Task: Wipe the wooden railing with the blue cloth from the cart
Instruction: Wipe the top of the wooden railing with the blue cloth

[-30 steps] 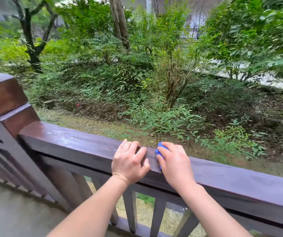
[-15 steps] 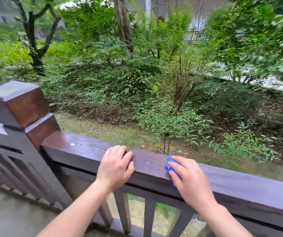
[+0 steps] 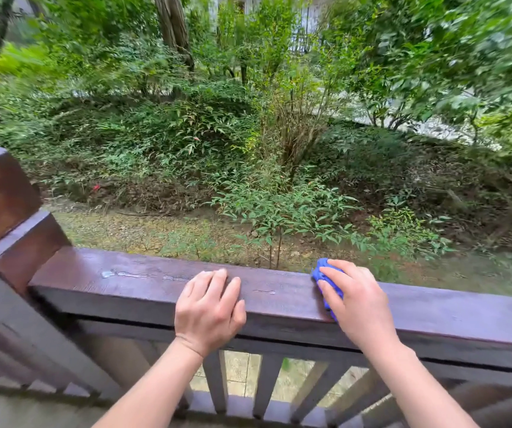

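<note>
A dark brown wooden railing [image 3: 131, 285] runs across the lower part of the view, its top wet with small streaks of water. My right hand [image 3: 359, 304] presses a blue cloth [image 3: 322, 273] flat on the top of the rail; most of the cloth is hidden under the palm and fingers. My left hand [image 3: 210, 307] rests palm down on the rail's top, fingers curled over its near edge, a hand's width left of the cloth. It holds nothing.
A thick square post [image 3: 4, 211] ends the railing at the left. Vertical balusters [image 3: 267, 384] stand below the rail. Beyond it lie a gravel strip, shrubs [image 3: 279, 211] and trees. The cart is out of view.
My two hands have drawn apart along the rail: the right hand slid the cloth to the right, the left stayed nearer the post. The view turned slightly.
</note>
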### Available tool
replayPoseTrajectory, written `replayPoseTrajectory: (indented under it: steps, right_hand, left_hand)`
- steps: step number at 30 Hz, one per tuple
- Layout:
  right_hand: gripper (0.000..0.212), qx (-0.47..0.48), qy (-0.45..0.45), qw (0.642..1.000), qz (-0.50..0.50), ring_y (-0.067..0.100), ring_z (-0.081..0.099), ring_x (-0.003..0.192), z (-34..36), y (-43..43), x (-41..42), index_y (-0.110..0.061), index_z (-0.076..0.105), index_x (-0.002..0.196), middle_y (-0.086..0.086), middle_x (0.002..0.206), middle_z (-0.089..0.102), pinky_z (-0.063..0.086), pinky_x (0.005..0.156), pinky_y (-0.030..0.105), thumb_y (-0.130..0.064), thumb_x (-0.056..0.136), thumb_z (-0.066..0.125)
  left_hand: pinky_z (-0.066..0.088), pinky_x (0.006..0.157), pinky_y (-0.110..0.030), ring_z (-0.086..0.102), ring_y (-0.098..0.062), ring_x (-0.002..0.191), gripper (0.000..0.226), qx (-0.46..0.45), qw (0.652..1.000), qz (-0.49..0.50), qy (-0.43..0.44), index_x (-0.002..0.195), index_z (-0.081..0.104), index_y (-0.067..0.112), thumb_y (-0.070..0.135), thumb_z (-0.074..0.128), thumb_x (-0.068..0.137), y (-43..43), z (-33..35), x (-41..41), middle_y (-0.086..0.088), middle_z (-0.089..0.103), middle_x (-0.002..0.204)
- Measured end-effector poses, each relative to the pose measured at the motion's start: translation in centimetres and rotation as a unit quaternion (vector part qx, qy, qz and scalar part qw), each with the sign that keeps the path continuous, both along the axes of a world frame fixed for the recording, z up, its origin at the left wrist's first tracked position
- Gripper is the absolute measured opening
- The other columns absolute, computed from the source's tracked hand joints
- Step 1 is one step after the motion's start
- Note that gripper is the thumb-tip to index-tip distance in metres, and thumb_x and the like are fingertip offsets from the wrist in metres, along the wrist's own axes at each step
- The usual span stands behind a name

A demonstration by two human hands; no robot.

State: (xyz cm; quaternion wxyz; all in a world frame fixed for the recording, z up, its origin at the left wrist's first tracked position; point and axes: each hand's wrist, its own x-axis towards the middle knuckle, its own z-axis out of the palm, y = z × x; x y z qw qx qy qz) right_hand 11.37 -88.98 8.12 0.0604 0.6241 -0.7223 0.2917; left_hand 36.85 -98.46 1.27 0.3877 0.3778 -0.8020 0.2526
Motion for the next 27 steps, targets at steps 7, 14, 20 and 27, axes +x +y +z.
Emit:
replayPoseTrajectory:
  steps: [7, 14, 20, 27]
  right_hand:
    - [0.021, -0.022, 0.043, 0.991, 0.126, 0.022, 0.059, 0.099, -1.0, 1.5, 2.6, -0.022, 0.069, 0.102, 0.0, 0.114, 0.067, 0.047, 0.088, 0.03, -0.035, 0.089, 0.058]
    - [0.016, -0.015, 0.012, 0.999, 0.034, 0.033, 0.059, 0.092, 0.2, -1.2, 4.7, -0.014, 0.071, 0.096, 0.008, 0.112, 0.067, 0.05, 0.087, 0.036, -0.023, 0.084, 0.067]
    - [0.02, -0.008, 0.045, 0.992, 0.119, 0.03, 0.06, 0.099, -0.4, 0.7, 2.4, -0.017, 0.07, 0.102, 0.005, 0.116, 0.067, 0.05, 0.09, 0.034, -0.029, 0.087, 0.062]
    - [0.016, -0.034, 0.013, 0.999, -0.002, 0.029, 0.056, 0.093, -0.7, 0.8, 1.8, -0.016, 0.069, 0.097, 0.004, 0.112, 0.066, 0.048, 0.086, 0.035, -0.024, 0.088, 0.059]
  left_hand:
    - [0.051, 0.08, -0.044, 0.063, -0.035, 0.092, 0.033, 0.04, 0.999, 0.01, 0.016, 0.099, 0.07, 0.016, 0.036, 0.043, 0.093, 0.3, 0.4, -0.2, -0.011, 0.069, 0.108]
    - [0.05, 0.082, -0.043, 0.062, -0.035, 0.095, 0.029, 0.07, 0.997, 0.027, 0.014, 0.101, 0.069, 0.018, 0.034, 0.05, 0.086, 0.8, 0.9, -0.2, -0.009, 0.068, 0.108]
    - [0.047, 0.083, -0.043, 0.061, -0.033, 0.096, 0.03, 0.073, 0.997, 0.033, 0.013, 0.102, 0.069, 0.018, 0.035, 0.051, 0.085, 0.7, 0.7, -0.3, -0.007, 0.067, 0.107]
    - [0.046, 0.076, -0.042, 0.059, -0.032, 0.091, 0.034, 0.076, 0.996, 0.036, 0.008, 0.101, 0.067, 0.02, 0.038, 0.039, 0.093, 0.5, 0.7, -0.3, -0.006, 0.066, 0.107]
